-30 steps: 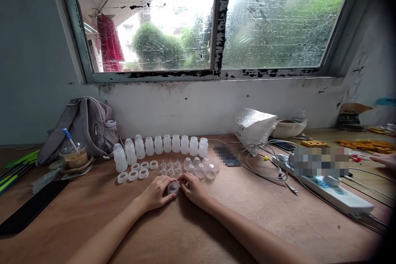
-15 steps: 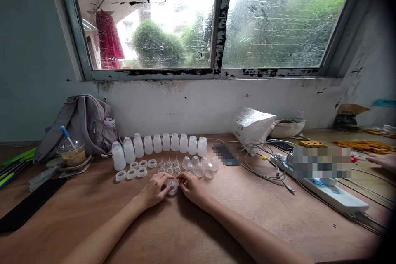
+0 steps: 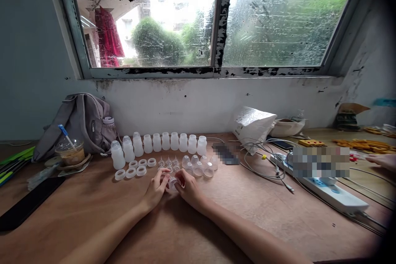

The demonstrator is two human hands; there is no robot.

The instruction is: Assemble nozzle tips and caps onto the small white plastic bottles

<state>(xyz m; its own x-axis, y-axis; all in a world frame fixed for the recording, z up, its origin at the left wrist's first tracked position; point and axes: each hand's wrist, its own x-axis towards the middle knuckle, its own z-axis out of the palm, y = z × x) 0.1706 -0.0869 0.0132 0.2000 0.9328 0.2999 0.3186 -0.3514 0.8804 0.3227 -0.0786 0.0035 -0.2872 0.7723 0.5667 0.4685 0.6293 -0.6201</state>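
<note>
On the brown worktop [image 3: 247,198], near frosted bottles [image 3: 165,141], my left grip [image 3: 156,188] and right grip [image 3: 187,186] pinched a translucent ring [image 3: 173,182].

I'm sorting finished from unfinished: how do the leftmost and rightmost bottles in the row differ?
The leftmost bottle has a domed top; the rightmost bottle has none. The leftmost bottle looks taller and stands nearer the viewer than the rightmost bottle. Both are whitish and upright.

A translucent ring piece [image 3: 173,183] — tilted — is held in the fingers [image 3: 182,178].
</note>
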